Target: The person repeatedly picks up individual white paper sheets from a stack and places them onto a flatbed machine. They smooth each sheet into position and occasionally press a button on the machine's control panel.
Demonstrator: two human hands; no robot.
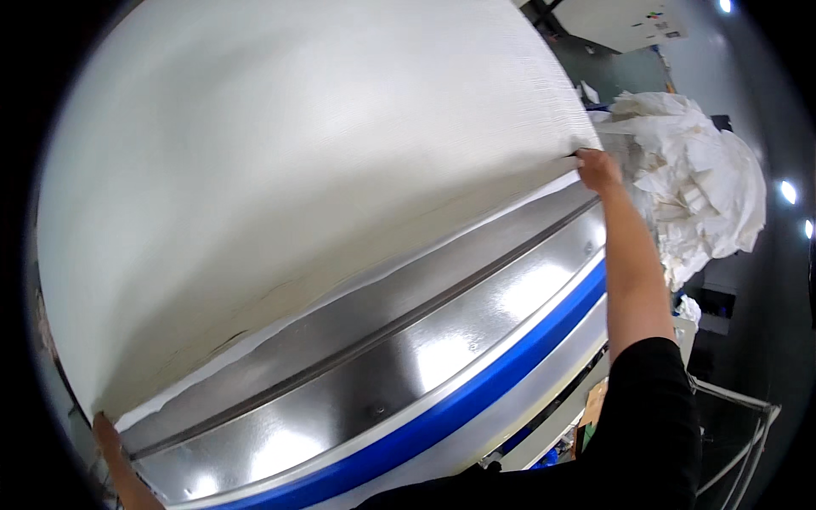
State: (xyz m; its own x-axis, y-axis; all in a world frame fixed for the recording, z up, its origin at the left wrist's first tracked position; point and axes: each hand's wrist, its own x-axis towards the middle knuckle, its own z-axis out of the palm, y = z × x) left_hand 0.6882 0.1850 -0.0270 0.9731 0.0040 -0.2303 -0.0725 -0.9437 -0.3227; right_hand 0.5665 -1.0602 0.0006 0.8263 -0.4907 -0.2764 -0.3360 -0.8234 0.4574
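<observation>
A wide white sheet (297, 144), which could be cloth or paper, spreads over most of the view, with fine wrinkles toward its right side. Its near edge runs slantwise, uneven and slightly lifted, above a shiny metal surface (408, 365). At the right end of that edge, my right hand (599, 170) is closed on the sheet, arm stretched forward. Far to the left, my left hand (106, 432) is at the other end of the same edge; it looks closed on the sheet, though most of its fingers are hidden.
A blue band (476, 378) runs along the metal's near side. To the right rises a big crumpled heap of white material (693, 183). A pale tubular frame (748, 425) stands at lower right, and a white cabinet-like box (616, 21) at the far right.
</observation>
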